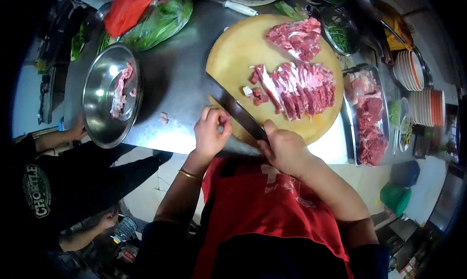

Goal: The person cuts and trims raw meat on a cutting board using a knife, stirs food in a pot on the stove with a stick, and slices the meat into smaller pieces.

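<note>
A cleaver (237, 111) is in my right hand (287, 148), which is closed round its handle. Its dark blade slants up and left over the near left edge of the round cutting board (233, 40). Just left of the blade, my left hand (211, 130) is curled with thumb and fingers together; what they pinch, if anything, is hidden. Sliced raw meat (304, 89) lies in a row on the board, with a few small meat cubes (258, 95) to its left. A larger piece of meat (295, 38) rests behind the slices.
To the left stands a steel bowl (99, 118) with meat scraps, and a small scrap (164, 117) lies on the metal table. A tray of raw meat (369, 118) is to the right, beside stacked bowls (427, 107). Bagged greens (163, 23) sit behind. Another person (73, 181) is at left.
</note>
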### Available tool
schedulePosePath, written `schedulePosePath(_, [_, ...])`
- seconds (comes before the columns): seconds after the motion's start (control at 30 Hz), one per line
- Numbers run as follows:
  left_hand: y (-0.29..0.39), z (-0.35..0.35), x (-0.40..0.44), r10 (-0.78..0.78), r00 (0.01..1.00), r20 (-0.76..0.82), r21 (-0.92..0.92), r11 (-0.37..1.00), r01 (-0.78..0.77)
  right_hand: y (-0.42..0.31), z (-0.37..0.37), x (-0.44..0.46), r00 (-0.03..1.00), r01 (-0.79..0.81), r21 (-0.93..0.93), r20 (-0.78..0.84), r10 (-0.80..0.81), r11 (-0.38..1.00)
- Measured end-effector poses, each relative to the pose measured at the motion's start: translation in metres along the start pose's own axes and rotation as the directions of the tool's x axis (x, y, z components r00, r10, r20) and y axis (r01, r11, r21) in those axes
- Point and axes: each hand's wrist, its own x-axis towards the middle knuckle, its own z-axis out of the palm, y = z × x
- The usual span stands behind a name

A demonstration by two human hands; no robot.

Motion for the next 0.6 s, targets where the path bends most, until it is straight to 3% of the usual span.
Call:
schedulePosePath(0.07, [-0.003,-0.006,0.0,0.041,0.999,0.017,0.016,0.999,-0.041,0.01,-0.01,-0.02,0.99,-0.088,0.073,0.12,0.079,0.993])
schedulePosePath(0.13, [-0.012,-0.007,-0.002,0.159,0.985,0.065,0.186,0.968,-0.168,0.026,-0.017,-0.056,0.986,-0.12,0.096,0.123,0.108,0.988])
schedulePosePath(0.2, [-0.008,-0.005,0.016,0.205,0.977,0.063,0.234,0.948,-0.214,0.034,-0.017,-0.088,0.981,-0.16,0.117,0.127,0.145,0.98])
schedulePosePath(0.27, [-0.011,0.008,0.042,0.244,0.968,0.064,0.278,0.927,-0.252,0.039,-0.009,-0.111,0.969,-0.212,0.288,-0.063,0.239,0.934])
schedulePosePath(0.33, [-0.013,0.031,0.071,0.309,0.949,0.069,0.159,0.935,-0.316,0.049,0.009,-0.117,0.914,-0.117,0.449,-0.3,0.273,0.886])
schedulePosePath(0.47, [0.011,0.063,0.095,0.335,0.942,0.029,0.299,0.896,-0.328,0.09,0.035,-0.133,0.768,-0.298,0.498,-0.381,0.514,0.814])
schedulePosePath(0.53, [0.022,0.061,0.094,0.255,0.955,0.153,0.17,0.945,-0.28,0.097,0.039,-0.138,0.741,-0.262,0.58,-0.391,0.546,0.771])
schedulePosePath(0.6, [0.028,0.054,0.081,0.193,0.952,0.239,0.231,0.941,-0.248,0.104,0.045,-0.144,0.74,-0.321,0.507,-0.392,0.546,0.8])
